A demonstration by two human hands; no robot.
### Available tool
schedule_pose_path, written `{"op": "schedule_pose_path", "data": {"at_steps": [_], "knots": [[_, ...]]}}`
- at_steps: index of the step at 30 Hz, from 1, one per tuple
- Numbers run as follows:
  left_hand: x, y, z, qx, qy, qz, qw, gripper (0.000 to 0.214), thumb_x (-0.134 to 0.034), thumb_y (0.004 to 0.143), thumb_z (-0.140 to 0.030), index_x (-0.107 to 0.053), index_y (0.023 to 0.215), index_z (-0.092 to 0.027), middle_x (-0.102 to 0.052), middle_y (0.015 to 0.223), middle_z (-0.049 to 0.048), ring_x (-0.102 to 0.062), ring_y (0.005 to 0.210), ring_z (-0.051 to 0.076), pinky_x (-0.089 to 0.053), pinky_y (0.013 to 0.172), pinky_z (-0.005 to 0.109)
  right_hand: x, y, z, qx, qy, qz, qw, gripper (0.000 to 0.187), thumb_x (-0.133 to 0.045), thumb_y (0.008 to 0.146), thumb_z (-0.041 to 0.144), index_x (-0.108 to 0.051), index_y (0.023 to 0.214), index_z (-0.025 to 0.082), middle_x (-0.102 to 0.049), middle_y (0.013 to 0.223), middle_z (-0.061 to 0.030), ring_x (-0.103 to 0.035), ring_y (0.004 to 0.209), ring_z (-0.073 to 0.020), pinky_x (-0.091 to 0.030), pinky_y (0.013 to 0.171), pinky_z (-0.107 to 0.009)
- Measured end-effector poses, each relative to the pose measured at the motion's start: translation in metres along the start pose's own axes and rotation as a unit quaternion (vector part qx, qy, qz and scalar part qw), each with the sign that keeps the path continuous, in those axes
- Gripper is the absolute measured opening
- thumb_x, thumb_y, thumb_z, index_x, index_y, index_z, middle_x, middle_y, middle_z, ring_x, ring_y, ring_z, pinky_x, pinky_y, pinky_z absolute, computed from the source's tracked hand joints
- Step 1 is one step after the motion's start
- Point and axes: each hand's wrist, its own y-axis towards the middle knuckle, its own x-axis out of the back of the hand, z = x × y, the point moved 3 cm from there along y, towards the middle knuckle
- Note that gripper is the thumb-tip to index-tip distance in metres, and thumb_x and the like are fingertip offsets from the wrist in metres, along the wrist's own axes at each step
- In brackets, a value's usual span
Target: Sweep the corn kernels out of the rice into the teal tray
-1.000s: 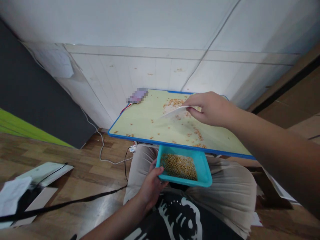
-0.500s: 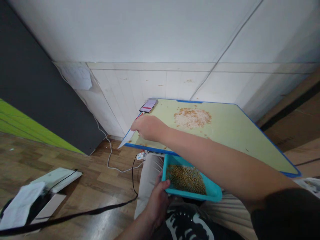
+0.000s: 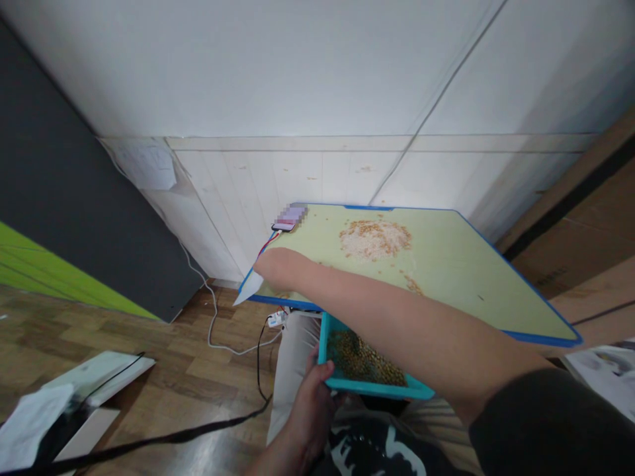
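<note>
My right hand point(image 3: 278, 270) reaches across to the near left corner of a small yellow-green table with a blue rim point(image 3: 496, 291). It is closed on a white card point(image 3: 249, 288) that sticks out past the table's edge. My left hand point(image 3: 311, 399) grips the left rim of a teal tray point(image 3: 370, 385) full of yellow grains, held over my lap just under the table's front edge. A heap of grains mixed with pale bits point(image 3: 374, 237) lies at the back of the table. A few loose grains point(image 3: 411, 284) sit beside my forearm.
A phone point(image 3: 289, 217) with a red-and-white cable lies at the table's back left corner. White and black cables point(image 3: 218, 330) run over the wooden floor. Papers and a dark object point(image 3: 54, 403) lie at lower left. A white panelled wall stands behind; a cardboard box point(image 3: 590, 225) at right.
My right hand swept with the card from the table's middle right to its near left corner. The scattered grains along the front edge are gone. The view shifted.
</note>
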Motion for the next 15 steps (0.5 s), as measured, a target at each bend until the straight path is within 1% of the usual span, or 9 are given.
{"op": "schedule_pose_path", "data": {"at_steps": [2,4,6,8,11,15], "knots": [[0.001,0.003,0.002,-0.005,-0.005,-0.007,1.0,0.09,-0.085,0.067,-0.047,-0.053,0.151,-0.035,-0.075,0.137,0.0086,-0.066,0.129,0.037,-0.05,0.094,0.046,0.001,-0.001,-0.002,0.0,0.002,-0.007,1.0,0.034,-0.054,0.098,-0.002,-0.08,0.117,0.008,-0.082,0.108,-0.0199,-0.076,0.107,-0.0232,-0.055,0.087,-0.032],[0.0,0.003,0.001,-0.006,-0.003,-0.013,1.0,0.091,-0.086,0.066,-0.046,-0.054,0.15,-0.034,-0.076,0.134,0.0086,-0.067,0.126,0.037,-0.051,0.093,0.045,0.002,-0.002,-0.002,-0.001,-0.001,-0.003,1.0,0.036,-0.054,0.096,-0.004,-0.08,0.118,0.009,-0.082,0.108,-0.019,-0.076,0.106,-0.0227,-0.055,0.087,-0.032],[-0.004,0.0,-0.003,-0.012,-0.005,0.0,1.0,0.09,-0.087,0.067,-0.045,-0.055,0.149,-0.032,-0.077,0.132,0.0092,-0.068,0.125,0.036,-0.052,0.096,0.044,0.004,-0.004,-0.002,0.001,-0.011,0.002,1.0,0.037,-0.055,0.095,-0.005,-0.08,0.119,0.009,-0.082,0.107,-0.0186,-0.077,0.106,-0.0231,-0.056,0.089,-0.032],[-0.01,-0.005,-0.007,-0.009,-0.007,0.018,1.0,0.091,-0.09,0.066,-0.044,-0.055,0.149,-0.031,-0.077,0.132,0.0102,-0.068,0.126,0.036,-0.052,0.1,0.045,0.007,-0.007,-0.003,-0.001,-0.022,0.01,1.0,0.038,-0.054,0.094,-0.005,-0.079,0.12,0.007,-0.082,0.109,-0.0197,-0.076,0.109,-0.0245,-0.056,0.091,-0.033],[-0.014,-0.01,-0.012,-0.006,0.005,0.013,1.0,0.089,-0.089,0.066,-0.043,-0.056,0.148,-0.033,-0.076,0.134,0.0087,-0.068,0.126,0.035,-0.053,0.096,0.044,0.013,-0.012,-0.003,-0.002,-0.028,0.026,0.999,0.04,-0.052,0.095,-0.006,-0.078,0.123,0.005,-0.081,0.114,-0.0227,-0.076,0.113,-0.0266,-0.056,0.093,-0.036],[-0.016,-0.012,-0.014,-0.004,0.012,0.009,1.0,0.088,-0.089,0.065,-0.044,-0.058,0.146,-0.034,-0.074,0.137,0.0081,-0.066,0.129,0.036,-0.052,0.095,0.045,0.021,-0.02,-0.006,-0.006,-0.035,0.039,0.999,0.04,-0.057,0.09,-0.008,-0.079,0.122,0.003,-0.082,0.109,-0.0228,-0.077,0.108,-0.027,-0.056,0.09,-0.036]]}}
